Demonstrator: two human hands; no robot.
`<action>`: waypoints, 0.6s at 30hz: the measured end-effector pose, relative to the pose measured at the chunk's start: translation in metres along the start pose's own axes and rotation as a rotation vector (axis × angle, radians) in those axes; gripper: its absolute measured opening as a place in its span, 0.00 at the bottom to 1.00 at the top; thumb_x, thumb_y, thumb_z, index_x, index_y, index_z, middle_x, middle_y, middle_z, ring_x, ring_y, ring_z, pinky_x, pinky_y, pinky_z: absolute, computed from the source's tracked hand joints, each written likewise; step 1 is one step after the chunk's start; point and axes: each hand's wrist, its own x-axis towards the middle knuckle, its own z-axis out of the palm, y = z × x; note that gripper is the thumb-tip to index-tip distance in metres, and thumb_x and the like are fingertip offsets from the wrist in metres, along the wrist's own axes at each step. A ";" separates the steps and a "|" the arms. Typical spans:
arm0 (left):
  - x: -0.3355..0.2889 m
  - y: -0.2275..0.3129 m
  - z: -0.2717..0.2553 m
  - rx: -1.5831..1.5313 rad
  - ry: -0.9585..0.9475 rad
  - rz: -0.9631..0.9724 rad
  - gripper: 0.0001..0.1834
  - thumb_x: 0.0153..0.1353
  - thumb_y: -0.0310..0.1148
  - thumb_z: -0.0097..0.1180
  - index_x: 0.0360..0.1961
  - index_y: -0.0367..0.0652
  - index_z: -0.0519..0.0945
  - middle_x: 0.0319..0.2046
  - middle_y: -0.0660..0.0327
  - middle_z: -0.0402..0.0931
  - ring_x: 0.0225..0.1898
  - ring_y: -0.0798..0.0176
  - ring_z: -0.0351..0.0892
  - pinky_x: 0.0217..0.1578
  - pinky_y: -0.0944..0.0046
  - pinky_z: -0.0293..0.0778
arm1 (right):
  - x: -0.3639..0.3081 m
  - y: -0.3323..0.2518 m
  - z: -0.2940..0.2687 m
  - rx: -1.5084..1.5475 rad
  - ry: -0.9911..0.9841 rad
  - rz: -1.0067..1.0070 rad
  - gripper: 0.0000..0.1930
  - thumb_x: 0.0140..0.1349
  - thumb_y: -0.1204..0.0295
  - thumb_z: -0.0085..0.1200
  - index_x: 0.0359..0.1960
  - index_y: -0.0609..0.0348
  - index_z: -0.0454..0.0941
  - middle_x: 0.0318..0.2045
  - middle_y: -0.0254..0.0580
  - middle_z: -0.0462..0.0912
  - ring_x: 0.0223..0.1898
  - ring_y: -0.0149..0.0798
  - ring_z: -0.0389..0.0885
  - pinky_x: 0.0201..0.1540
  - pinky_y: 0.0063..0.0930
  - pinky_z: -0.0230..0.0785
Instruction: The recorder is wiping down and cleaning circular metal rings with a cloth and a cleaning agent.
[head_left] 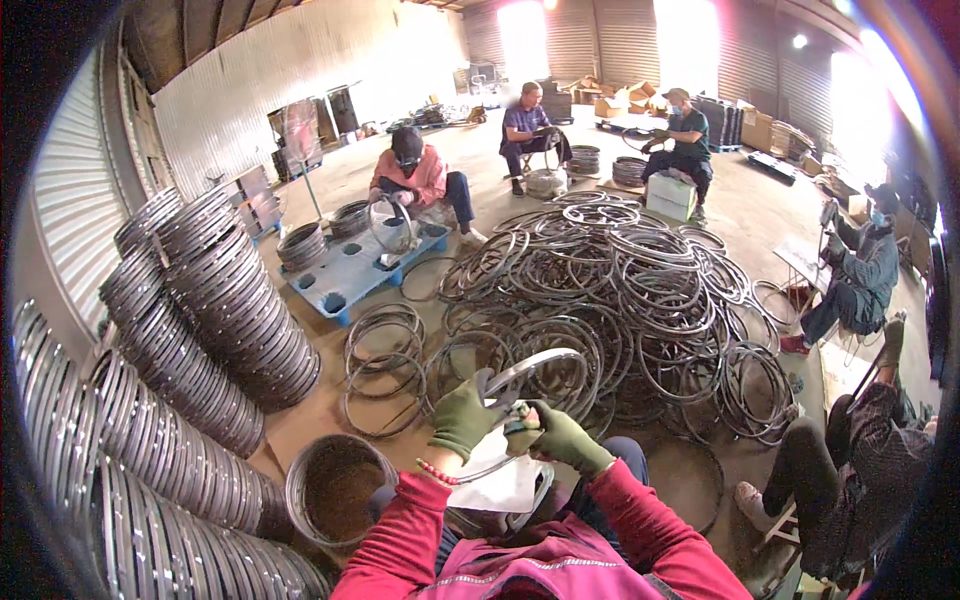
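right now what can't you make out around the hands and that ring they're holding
- Head view: the small thing at the right hand is too small and blurred to identify.
- The metal ring passes behind the left hand, so its grip is hidden.
- The ring's lower arc is masked by white material on the lap.
- The stacked rings on the left are bent and cut off by the fisheye rim.

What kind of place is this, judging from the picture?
Probably a workshop in a warehouse: a big pile of metal rings on the floor, stacked rings along corrugated metal walls, and seated workers handling rings.

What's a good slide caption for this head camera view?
Green-gloved left hand and right hand hold a metal rim before a floor pile of rims.
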 end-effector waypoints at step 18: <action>-0.003 -0.026 -0.001 -0.145 0.000 -0.062 0.24 0.45 0.36 0.60 0.48 0.51 0.73 0.34 0.52 0.77 0.36 0.47 0.77 0.35 0.54 0.72 | 0.006 -0.012 0.019 0.875 -0.099 -0.102 0.33 0.53 0.77 0.57 0.60 0.63 0.54 0.52 0.41 0.68 0.50 0.33 0.70 0.53 0.26 0.62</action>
